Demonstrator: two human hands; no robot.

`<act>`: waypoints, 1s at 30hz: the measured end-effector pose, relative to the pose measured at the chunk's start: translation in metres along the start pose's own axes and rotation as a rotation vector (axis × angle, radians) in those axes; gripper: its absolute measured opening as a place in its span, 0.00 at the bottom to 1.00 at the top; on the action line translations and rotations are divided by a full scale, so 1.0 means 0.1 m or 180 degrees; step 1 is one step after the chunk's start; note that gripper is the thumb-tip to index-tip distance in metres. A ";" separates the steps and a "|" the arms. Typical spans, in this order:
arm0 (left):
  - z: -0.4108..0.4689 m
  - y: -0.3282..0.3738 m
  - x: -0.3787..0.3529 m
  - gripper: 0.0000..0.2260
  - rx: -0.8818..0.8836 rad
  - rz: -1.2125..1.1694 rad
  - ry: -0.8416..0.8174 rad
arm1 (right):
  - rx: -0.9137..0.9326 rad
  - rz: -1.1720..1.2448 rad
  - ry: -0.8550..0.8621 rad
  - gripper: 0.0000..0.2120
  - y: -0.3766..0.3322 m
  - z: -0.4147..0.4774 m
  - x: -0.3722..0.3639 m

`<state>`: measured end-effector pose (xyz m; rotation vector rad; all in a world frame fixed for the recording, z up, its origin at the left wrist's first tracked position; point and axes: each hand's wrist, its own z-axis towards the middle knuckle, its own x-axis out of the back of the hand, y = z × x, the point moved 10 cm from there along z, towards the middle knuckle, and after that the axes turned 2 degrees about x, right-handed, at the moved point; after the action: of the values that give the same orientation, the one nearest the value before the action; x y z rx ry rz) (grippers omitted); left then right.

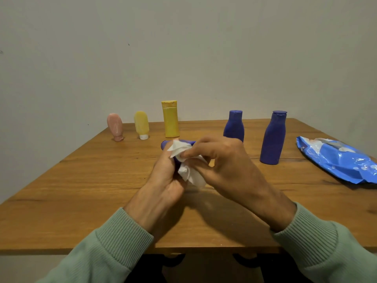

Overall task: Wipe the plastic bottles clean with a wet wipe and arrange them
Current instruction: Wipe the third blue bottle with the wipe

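- Wiping is under way in the head view: the left hand (163, 178) curls its fingers round a held blue bottle (165, 144), tipped on its side just above the table (81, 190), near the middle.
- The right hand (222, 160) pinches a crumpled wet wipe (190, 175) against that bottle, fingertips pressed together on the cloth.
- Risk, as I judge it: damp plastic may slip from the left hand's grip, drop and roll into the yellow bottle (170, 119) just behind, which stands tall and narrow.
- A loose tail of wipe hangs below the pinch; a hard rub could drag it free.
- A wide right elbow might clip the near blue bottle (272, 137); the far blue bottle (234, 127) stands beside the knuckles.
- The pink tube (115, 127) and pale yellow tube (141, 125) stand on their caps, far left, well apart from the hands.
- Containers: every bottle is opaque and the standing ones look capped, so contents cannot be told.
- The blue wipe pack (336, 160) lies at the right edge; what remains inside is hidden.
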<state>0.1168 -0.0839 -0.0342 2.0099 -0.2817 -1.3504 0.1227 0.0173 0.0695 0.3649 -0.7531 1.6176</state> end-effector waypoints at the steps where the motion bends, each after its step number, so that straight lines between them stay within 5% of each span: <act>1: 0.00 0.03 -0.01 0.09 -0.0101 0.0034 0.0035 | -0.0057 -0.0034 0.0196 0.10 0.05 0.00 0.08; 8: -0.03 0.15 0.00 0.09 -0.0517 0.0477 0.0197 | -0.0593 0.0179 0.1009 0.09 0.34 -0.03 0.45; 15: 0.01 -0.01 0.04 0.18 -0.0097 0.0153 0.0086 | -0.0115 0.0289 0.0272 0.09 0.04 0.00 0.08; 20: -0.02 0.02 0.08 0.15 -0.0217 0.0184 0.0298 | -0.0186 0.0039 0.0513 0.09 0.18 -0.03 0.19; 23: 0.02 -0.04 0.09 0.09 -0.0140 0.0310 0.0124 | 0.0045 0.0267 0.0193 0.09 0.01 -0.03 0.03; 25: 0.02 -0.04 0.18 0.14 -0.0190 0.0480 0.0318 | 0.0151 0.0295 0.0058 0.08 -0.08 -0.04 -0.05; 30: 0.01 0.01 0.11 0.14 -0.0226 0.0170 0.0317 | -0.0216 0.0117 0.0498 0.07 0.12 -0.04 0.12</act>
<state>0.1206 -0.0909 -0.0415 1.9892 -0.2371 -1.2069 0.1096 0.0284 0.0714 0.1740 -0.6968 1.6301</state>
